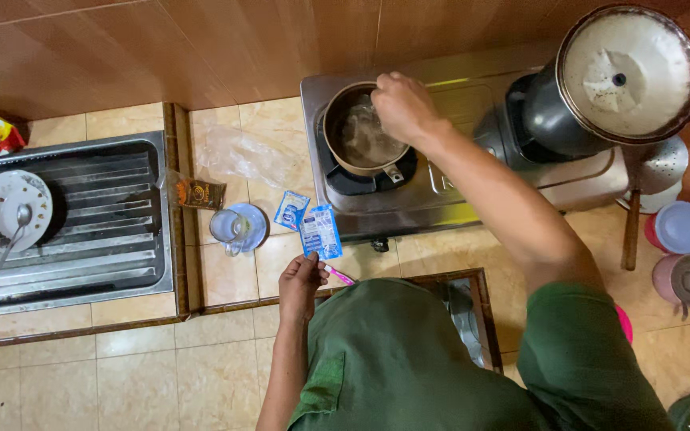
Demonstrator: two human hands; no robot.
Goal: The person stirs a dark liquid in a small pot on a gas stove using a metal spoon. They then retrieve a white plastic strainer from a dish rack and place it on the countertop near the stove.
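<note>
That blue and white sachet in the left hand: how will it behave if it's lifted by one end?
The sachet looks like thin, flat film, so probably floppy and light. Held by one end in the left hand, it may droop. Its glossy surface could be slippery in a loose grip.

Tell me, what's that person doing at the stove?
A person in a green shirt stands at a tiled counter. Their right hand is over a small pot on the stove, holding something in it that can't be made out. Their left hand holds a blue and white packet by its bottom edge. A glass cup sits beside it, and a plate with a spoon lies in the sink.
</note>
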